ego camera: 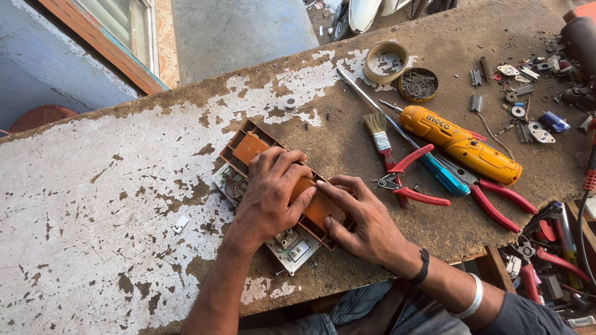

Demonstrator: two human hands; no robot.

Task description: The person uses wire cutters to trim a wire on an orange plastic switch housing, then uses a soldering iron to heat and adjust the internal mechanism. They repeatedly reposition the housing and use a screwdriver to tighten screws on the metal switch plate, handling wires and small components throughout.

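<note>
A brown rectangular switchboard frame (249, 146) with orange inner panels lies at an angle on the worn workbench (93, 205). White switch modules (292, 247) with wires show under its near edge. My left hand (273, 192) rests flat on the middle of the frame, fingers curled over an orange panel. My right hand (360, 214) presses on the frame's right end, fingertips touching an orange panel beside the left hand. Both hands grip the same piece.
To the right lie a paintbrush (380, 138), red-handled pliers (415, 180), a blue-handled screwdriver (434, 167), a yellow cordless screwdriver (462, 144), two round tins (386, 62), and scattered small metal parts (521, 93). A tray of tools (552, 254) sits at lower right.
</note>
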